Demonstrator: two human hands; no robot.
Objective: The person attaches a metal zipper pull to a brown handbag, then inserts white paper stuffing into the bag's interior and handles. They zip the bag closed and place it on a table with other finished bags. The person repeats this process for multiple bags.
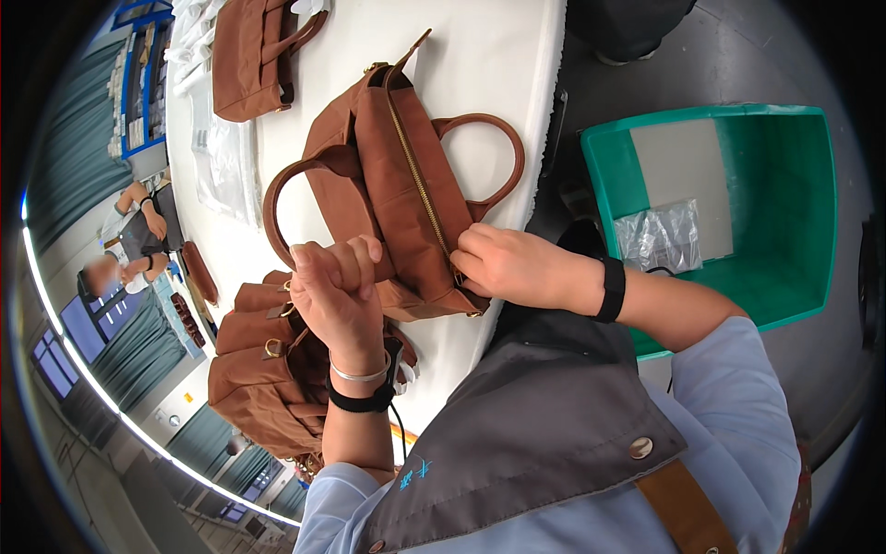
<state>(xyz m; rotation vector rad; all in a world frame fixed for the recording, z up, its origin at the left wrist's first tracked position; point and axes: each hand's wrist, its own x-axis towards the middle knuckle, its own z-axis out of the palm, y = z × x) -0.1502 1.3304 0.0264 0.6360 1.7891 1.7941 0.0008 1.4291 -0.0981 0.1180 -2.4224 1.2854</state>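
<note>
Pinching at the near end of the brass zip [424,194] with the right hand [503,263]. Curling fingers on the left hand [330,291] beside the left handle [274,203]; cannot tell whether gripping any material. Find the large brown bag [377,166] on the white table [489,55], ahead and left of the right fingers. Follow its long axis along the zip, away from the right fingertips and leaning left, to a tab [415,50] pointing outward at the far end. See 1 green bin [784,212] well right of the fingers
</note>
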